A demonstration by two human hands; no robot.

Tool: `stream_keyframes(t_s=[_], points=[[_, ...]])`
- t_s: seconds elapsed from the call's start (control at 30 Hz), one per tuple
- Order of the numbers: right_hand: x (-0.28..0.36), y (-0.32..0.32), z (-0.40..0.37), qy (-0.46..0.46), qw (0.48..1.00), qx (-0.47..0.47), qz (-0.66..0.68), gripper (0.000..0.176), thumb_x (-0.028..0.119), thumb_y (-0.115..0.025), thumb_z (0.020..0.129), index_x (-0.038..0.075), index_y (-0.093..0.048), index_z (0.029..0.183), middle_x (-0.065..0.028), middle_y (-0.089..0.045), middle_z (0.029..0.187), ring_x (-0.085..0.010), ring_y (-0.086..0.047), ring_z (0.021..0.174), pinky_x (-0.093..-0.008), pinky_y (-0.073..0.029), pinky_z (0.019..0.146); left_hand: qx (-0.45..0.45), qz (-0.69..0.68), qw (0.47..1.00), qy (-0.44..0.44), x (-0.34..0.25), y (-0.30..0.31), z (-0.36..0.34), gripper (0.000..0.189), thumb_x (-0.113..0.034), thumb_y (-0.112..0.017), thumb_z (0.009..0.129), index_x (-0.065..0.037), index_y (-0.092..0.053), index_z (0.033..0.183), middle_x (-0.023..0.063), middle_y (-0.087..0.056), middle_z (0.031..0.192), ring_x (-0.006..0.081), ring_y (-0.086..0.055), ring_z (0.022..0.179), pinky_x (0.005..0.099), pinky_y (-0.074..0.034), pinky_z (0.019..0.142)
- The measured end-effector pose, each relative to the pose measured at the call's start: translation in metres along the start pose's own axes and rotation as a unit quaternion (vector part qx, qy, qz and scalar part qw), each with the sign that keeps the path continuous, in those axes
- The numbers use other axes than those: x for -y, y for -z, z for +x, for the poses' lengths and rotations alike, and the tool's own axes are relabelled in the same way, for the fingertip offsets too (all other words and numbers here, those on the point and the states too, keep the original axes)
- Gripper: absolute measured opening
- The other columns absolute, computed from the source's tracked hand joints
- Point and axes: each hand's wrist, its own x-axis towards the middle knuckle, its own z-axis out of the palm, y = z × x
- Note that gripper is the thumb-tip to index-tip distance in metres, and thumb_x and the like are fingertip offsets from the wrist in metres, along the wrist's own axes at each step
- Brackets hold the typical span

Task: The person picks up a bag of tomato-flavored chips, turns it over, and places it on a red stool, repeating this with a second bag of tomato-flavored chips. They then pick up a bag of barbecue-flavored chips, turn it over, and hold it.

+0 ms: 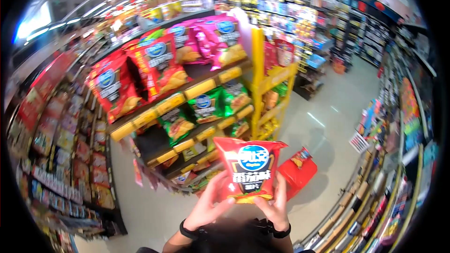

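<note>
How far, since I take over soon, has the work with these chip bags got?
Done: the shelf looks well filled with chip bags up top. In hand: left hand and right hand hold one red bag upright. Left: another bag lies in the red box on the floor.

Both the left hand [208, 208] and the right hand [276, 206] hold an upright red chip bag [251, 168] by its lower edge, before a yellow shelf [206, 86] of red, pink and green bags, a red basket [297, 173] on the floor just beyond.
</note>
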Motion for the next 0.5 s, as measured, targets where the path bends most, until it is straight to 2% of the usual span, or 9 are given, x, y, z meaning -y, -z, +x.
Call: stream_keyframes(t_s=[0.07, 0.13, 0.33, 0.47, 0.5], points=[[-0.001, 0.002, 0.008, -0.023, 0.999, 0.015, 0.017, 0.083, 0.009, -0.076, 0.080, -0.001, -0.023, 0.143, -0.0176, -0.040, 0.140, -0.0240, -0.046, 0.126, -0.0379, -0.041, 0.104, -0.031, 0.049, 0.998, 0.023, -0.009, -0.004, -0.001, 0.072, -0.007, -0.063, 0.090, -0.002, -0.021, 0.149, 0.0146, -0.040, 0.145, 0.0216, -0.039, 0.134, 0.0367, -0.036, 0.108], [-0.003, 0.006, 0.015, -0.023, 0.999, 0.048, 0.010, 0.082, 0.009, -0.076, 0.080, -0.001, -0.023, 0.143, -0.0173, -0.040, 0.139, -0.0239, -0.046, 0.126, -0.0378, -0.041, 0.104, -0.043, 0.074, 0.996, 0.017, -0.010, -0.005, 0.000, 0.072, -0.010, -0.063, 0.091, 0.001, -0.020, 0.148, 0.0152, -0.039, 0.146, 0.0218, -0.036, 0.136, 0.0365, -0.033, 0.110], [0.007, 0.021, 0.028, -0.032, 0.992, 0.123, -0.025, 0.085, 0.011, -0.077, 0.078, -0.003, -0.024, 0.142, -0.0170, -0.041, 0.138, -0.0241, -0.044, 0.127, -0.0387, -0.035, 0.107, -0.051, 0.098, 0.993, 0.047, -0.005, -0.016, -0.003, 0.070, -0.015, -0.062, 0.092, 0.003, -0.022, 0.147, 0.0151, -0.041, 0.145, 0.0203, -0.039, 0.133, 0.0365, -0.034, 0.109], [0.014, 0.046, 0.019, -0.021, 0.993, 0.118, -0.017, 0.085, 0.009, -0.078, 0.077, -0.003, -0.024, 0.141, -0.0168, -0.043, 0.135, -0.0240, -0.046, 0.125, -0.0386, -0.039, 0.104, -0.041, 0.089, 0.994, 0.047, -0.011, -0.042, 0.007, 0.064, -0.017, -0.063, 0.092, 0.004, -0.029, 0.143, 0.0135, -0.050, 0.135, 0.0188, -0.048, 0.124, 0.0342, -0.039, 0.104], [0.015, 0.056, 0.015, -0.015, 0.994, 0.106, -0.022, 0.085, 0.008, -0.078, 0.077, -0.003, -0.023, 0.141, -0.0168, -0.043, 0.134, -0.0238, -0.047, 0.124, -0.0384, -0.040, 0.103, -0.046, 0.087, 0.995, 0.020, -0.006, -0.051, 0.013, 0.062, -0.017, -0.064, 0.092, 0.003, -0.032, 0.141, 0.0123, -0.054, 0.131, 0.0177, -0.051, 0.119, 0.0330, -0.041, 0.102]])
